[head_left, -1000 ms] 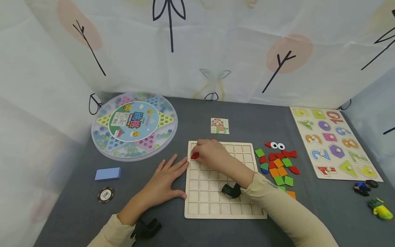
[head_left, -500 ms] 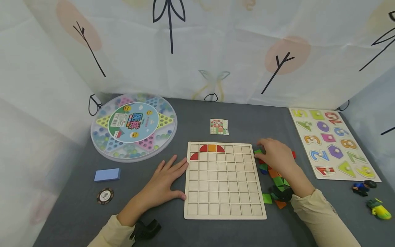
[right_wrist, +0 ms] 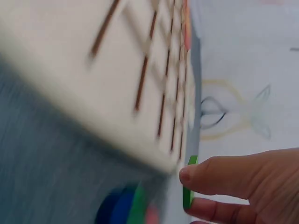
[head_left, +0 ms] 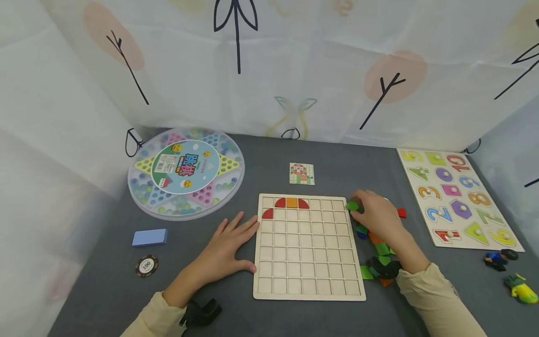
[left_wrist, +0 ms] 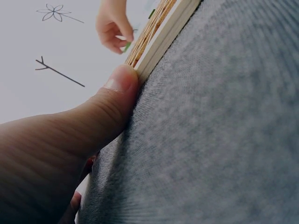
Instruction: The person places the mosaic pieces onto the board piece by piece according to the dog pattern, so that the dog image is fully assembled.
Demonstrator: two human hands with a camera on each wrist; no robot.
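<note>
A wooden grid board (head_left: 307,255) lies in the middle of the table. Near its top edge sit red quarter-round tiles (head_left: 267,214) and one orange square tile (head_left: 291,202). My left hand (head_left: 225,248) rests beside the board with fingers spread, the thumb touching its left edge, as the left wrist view also shows. At the board's upper right corner my right hand (head_left: 376,215) pinches a green square tile (right_wrist: 189,186) between thumb and fingers. Under and around that hand lies a pile of loose tiles (head_left: 382,249), red, orange, green and blue, partly hidden by it.
Beyond the board lies a small pattern card (head_left: 301,173). A round marble game box (head_left: 185,173) is at the back left, with a blue block (head_left: 149,238) and a poker chip (head_left: 146,266) nearer. On the right are a number puzzle board (head_left: 459,196) and toy figures (head_left: 522,289).
My right hand has moved from the board's upper left to the tile pile, leaving a red quarter-round tile in the grid, and has picked up a green tile. My left hand stays put.
</note>
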